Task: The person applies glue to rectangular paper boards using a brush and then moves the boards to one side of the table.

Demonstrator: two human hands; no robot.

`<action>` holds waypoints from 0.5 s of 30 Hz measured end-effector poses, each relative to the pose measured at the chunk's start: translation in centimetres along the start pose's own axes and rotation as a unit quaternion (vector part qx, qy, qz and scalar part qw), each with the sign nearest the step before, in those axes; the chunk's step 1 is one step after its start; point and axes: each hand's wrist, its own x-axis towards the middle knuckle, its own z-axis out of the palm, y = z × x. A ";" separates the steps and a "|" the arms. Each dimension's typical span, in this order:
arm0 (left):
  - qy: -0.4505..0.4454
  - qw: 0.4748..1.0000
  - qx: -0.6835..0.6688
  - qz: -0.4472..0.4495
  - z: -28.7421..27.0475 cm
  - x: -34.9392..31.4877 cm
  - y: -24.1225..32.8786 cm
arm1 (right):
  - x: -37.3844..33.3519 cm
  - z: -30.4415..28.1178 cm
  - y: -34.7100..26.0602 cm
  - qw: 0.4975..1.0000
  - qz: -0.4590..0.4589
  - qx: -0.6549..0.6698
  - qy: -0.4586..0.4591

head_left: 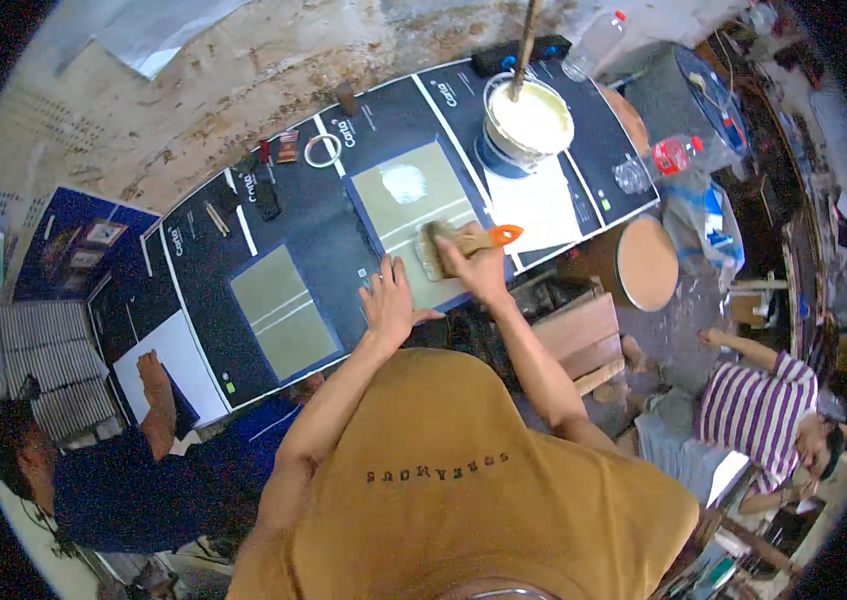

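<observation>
A wide paintbrush (434, 252) with an orange-tipped handle is gripped in my right hand (479, 266). Its bristles press on a grey-green sheet (450, 172) bordered in blue, with pale stripes across it. A white patch of paint or paste (404, 184) lies on the sheet's far part. My left hand (390, 302), fingers spread, rests at the sheet's near left edge. Beyond my right hand stands a bucket (499, 155) of cream-coloured liquid with a wooden stick (527, 45) upright in it. White paper (535, 222) lies under and in front of the bucket.
A second striped grey-green sheet (286, 312) lies to the left on the dark table (205, 335). A tape roll (323, 150) sits near the wall. At far left, a person (133, 490) works over white paper; another in a striped shirt (758, 415) is at right, beyond a round stool (646, 264).
</observation>
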 end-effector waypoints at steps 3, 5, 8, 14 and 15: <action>-0.004 1.000 0.007 0.009 -0.2 0.2 -0.1 | -0.3 -1.7 1.5 0.997 0.031 -0.071 0.004; 0.004 1.000 -0.005 0.013 -0.3 0.0 -0.2 | 0.5 -6.2 4.6 0.988 0.075 -0.129 0.049; 0.012 1.000 -0.012 0.020 0.1 0.1 -0.4 | 0.7 -9.7 4.2 0.971 0.056 -0.104 0.209; 0.011 0.999 -0.017 0.030 -0.1 0.0 -0.5 | -3.0 -0.3 -1.2 0.995 0.011 -0.081 0.057; 0.004 0.999 -0.017 0.027 -0.1 -0.1 -0.4 | -3.2 0.2 -1.1 0.994 0.038 -0.100 -0.007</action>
